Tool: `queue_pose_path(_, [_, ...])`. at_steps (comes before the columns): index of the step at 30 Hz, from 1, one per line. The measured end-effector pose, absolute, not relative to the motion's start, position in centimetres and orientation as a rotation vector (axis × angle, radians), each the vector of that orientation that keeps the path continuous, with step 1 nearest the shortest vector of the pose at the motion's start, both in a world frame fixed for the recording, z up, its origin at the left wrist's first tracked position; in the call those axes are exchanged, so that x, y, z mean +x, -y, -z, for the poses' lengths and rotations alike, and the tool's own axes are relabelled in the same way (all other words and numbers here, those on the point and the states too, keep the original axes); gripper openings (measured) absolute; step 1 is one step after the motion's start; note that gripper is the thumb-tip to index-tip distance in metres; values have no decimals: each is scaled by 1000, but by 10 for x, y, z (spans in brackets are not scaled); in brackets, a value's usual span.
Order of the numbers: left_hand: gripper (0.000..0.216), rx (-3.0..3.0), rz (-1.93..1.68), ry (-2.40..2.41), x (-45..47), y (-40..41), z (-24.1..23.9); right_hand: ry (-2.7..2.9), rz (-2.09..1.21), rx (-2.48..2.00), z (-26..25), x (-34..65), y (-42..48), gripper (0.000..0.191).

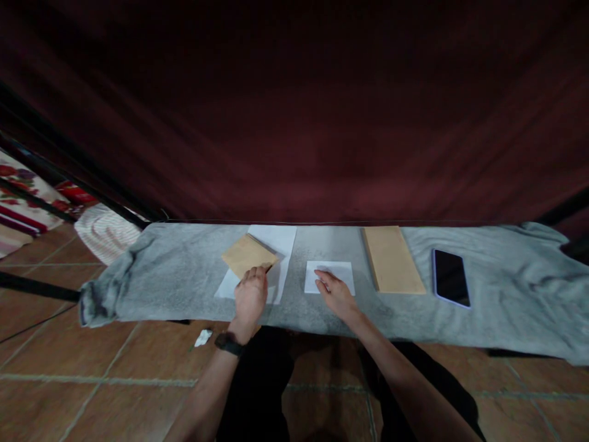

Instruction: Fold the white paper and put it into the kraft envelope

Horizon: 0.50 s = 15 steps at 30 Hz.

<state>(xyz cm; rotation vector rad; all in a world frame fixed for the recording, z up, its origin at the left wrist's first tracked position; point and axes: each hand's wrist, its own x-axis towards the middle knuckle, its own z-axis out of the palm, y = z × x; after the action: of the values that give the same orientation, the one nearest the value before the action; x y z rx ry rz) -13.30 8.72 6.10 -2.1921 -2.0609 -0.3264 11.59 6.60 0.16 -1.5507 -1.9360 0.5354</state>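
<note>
My left hand [251, 299] grips the near edge of a small brown envelope [247, 253], which is tilted and lies over a large white sheet [276, 245]. The left wrist wears a dark watch. My right hand [335, 291] lies with fingers stretched flat on the near left part of a small folded white paper [338, 272]. Both papers rest on a low surface covered with a grey cloth [184, 276].
A longer brown envelope [392, 259] lies to the right of the small paper, and a dark phone [450, 277] lies further right. A dark red curtain hangs behind. The floor is brown tile, with a white scrap [203, 337] near my left arm.
</note>
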Motion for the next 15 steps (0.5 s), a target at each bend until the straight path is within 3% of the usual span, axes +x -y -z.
queue_pose_path(4, [9, -2235, 781, 2380, -186, -102, -58, 1941, -573, -1599, -5, 116, -66, 39])
queue_pose_path(9, [36, -2320, 1119, 2682, -212, -112, -48, 2002, -535, -1593, -8, 115, -64, 36])
queue_pose_path(15, [33, -2273, 1275, 2680, -224, -118, -63, 1971, -571, -1561, -8, 116, -63, 35])
